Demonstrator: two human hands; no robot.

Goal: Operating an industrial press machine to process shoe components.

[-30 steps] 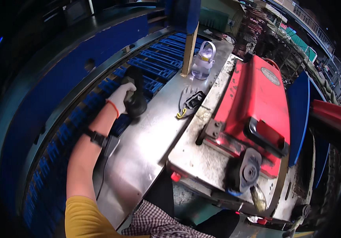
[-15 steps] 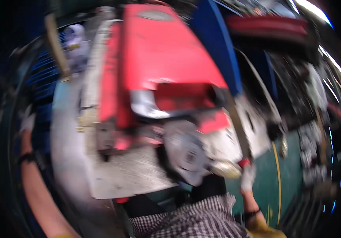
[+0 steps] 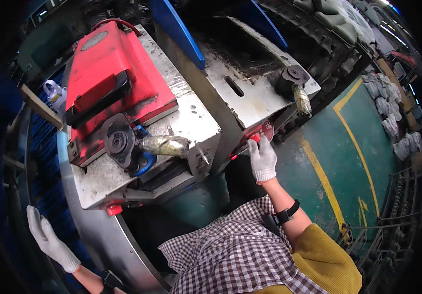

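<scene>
My right hand (image 3: 263, 160), in a white knit glove, is at a round red push button (image 3: 254, 137) on the front of the right machine. Its thumb and fingertips touch the button, and the fingers look extended. Off to the left, my left hand (image 3: 51, 241), gloved too, is held out with fingers stretched and nothing in it. It is beside the curved metal edge (image 3: 104, 226). The left machine carries a red lid (image 3: 100, 63) with a black handle (image 3: 98, 100). A dark round knob (image 3: 118, 142) with a tape-wrapped handle (image 3: 164, 145) sits before it. Another red button (image 3: 114, 210) is below.
Blue upright panels (image 3: 179, 34) rise behind the machines. The right machine's white top (image 3: 265, 93) bears a second dark knob (image 3: 294, 76) with a wrapped handle. A white bottle (image 3: 56, 95) stands at far left. Bagged bundles (image 3: 385, 98) and a metal rack (image 3: 387, 240) border the yellow-lined green floor (image 3: 319, 171).
My view has swung right, so the machines sit further left and more of the right machine shows. The earlier frame is blurred. My right hand is still at the red button.
</scene>
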